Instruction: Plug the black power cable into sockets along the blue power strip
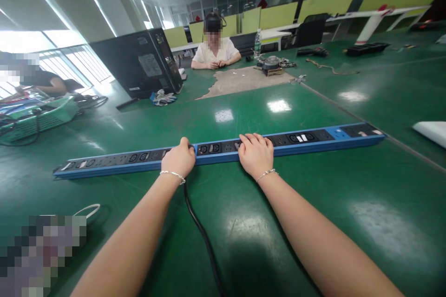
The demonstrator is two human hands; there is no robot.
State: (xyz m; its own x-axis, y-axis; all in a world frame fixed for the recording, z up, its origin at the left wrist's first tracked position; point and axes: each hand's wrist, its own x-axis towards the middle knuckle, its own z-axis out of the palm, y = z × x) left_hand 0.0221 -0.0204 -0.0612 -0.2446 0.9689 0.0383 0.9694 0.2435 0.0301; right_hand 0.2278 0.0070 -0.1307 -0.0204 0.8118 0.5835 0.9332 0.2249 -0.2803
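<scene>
A long blue power strip (pixel 223 158) with black sockets along its top lies across the green table in front of me. My left hand (pixel 178 160) is closed over the strip, left of its middle. A black cable (pixel 199 225) comes out under that hand and runs down toward me; its plug is mostly hidden in my fingers, with a bit of black showing by the thumb. My right hand (pixel 257 155) lies over the strip to the right of its middle, fingers curled across the sockets and gripping it. Several sockets show between my hands.
A black computer case (pixel 139 62) stands at the back left, with gloves (pixel 163 97) beside it. A green basket (pixel 49 116) sits at far left. Across the table sits a person (pixel 216 51) near a bottle (pixel 258 44). A blurred-out object (pixel 45 250) lies at lower left.
</scene>
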